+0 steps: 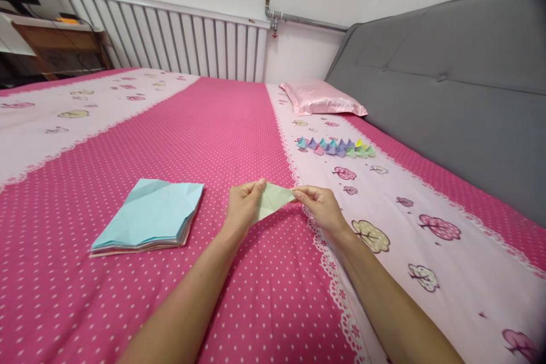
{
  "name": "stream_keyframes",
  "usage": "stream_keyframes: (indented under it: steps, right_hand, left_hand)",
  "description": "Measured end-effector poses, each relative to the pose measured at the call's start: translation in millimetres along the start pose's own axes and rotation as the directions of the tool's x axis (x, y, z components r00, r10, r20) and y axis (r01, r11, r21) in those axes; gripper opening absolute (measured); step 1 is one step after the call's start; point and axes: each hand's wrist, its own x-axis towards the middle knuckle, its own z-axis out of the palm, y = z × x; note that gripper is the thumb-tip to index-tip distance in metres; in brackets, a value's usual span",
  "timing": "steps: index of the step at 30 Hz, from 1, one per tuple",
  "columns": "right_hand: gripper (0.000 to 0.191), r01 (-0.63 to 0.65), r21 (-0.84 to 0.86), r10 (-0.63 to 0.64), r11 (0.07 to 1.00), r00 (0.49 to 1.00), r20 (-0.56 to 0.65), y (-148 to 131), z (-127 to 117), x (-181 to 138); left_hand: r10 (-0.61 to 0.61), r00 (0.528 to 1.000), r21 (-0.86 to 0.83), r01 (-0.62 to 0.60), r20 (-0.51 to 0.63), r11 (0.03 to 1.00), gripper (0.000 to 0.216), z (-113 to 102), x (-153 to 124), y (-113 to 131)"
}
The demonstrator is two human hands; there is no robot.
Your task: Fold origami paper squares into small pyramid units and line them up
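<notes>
A pale green folded paper (272, 200) is held just above the pink dotted bedsheet (222, 125). My left hand (241, 208) pinches its left side with thumb and fingers closed. At the paper's right tip, my right hand (321, 205) pinches it too. To the left of my left hand lies a stack of creased coloured paper sheets (149, 216), light blue on top. Farther away on the right, a row of several small folded paper shapes (336, 148) in blue, purple, pink, green and yellow sits on the sheet.
A pink satin pillow (322, 98) lies at the head of the bed beside the grey padded headboard (447, 96). A white radiator cover (170, 40) runs along the far wall, with a pipe (298, 18) to its right. A wooden shelf unit (55, 45) stands far left.
</notes>
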Motion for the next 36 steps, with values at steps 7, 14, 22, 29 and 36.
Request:
stream_keyframes:
  steps: [7, 14, 22, 29, 36]
  right_hand:
    - [0.03, -0.051, 0.081, 0.056, 0.995, 0.997, -0.052, -2.3, 4.1, -1.7]
    - [0.06, -0.6, 0.306, 0.435, 0.739, 0.772, 0.463, -21.1, 4.2, -8.9]
    - [0.01, -0.381, 0.595, 0.242, 0.708, 0.922, 0.302, -10.9, 3.3, -4.5]
    - [0.019, -0.072, 0.548, 0.165, 0.833, 0.979, -0.122, -11.8, 10.8, -2.3]
    - [0.017, 0.11, 0.376, -0.03, 0.92, 0.977, -0.213, -7.3, 27.9, -11.1]
  left_hand:
    - [0.21, 0.978, 0.08, -0.209, 0.001, 0.975, 0.038, -1.8, -0.2, 3.0]
    - [0.826, 0.521, 0.489, -0.789, 0.214, 0.371, 0.017, 0.4, -0.9, -0.8]
    - [0.779, 0.341, 0.412, -0.904, 0.527, 0.116, 0.022, 7.0, -1.6, -7.2]
    - [0.678, 0.726, 0.356, -0.667, 0.116, 0.654, 0.06, 8.5, -10.0, 4.0]
    - [0.061, 0.958, -0.093, -0.036, 0.279, 0.995, 0.036, 17.5, -11.0, -1.6]
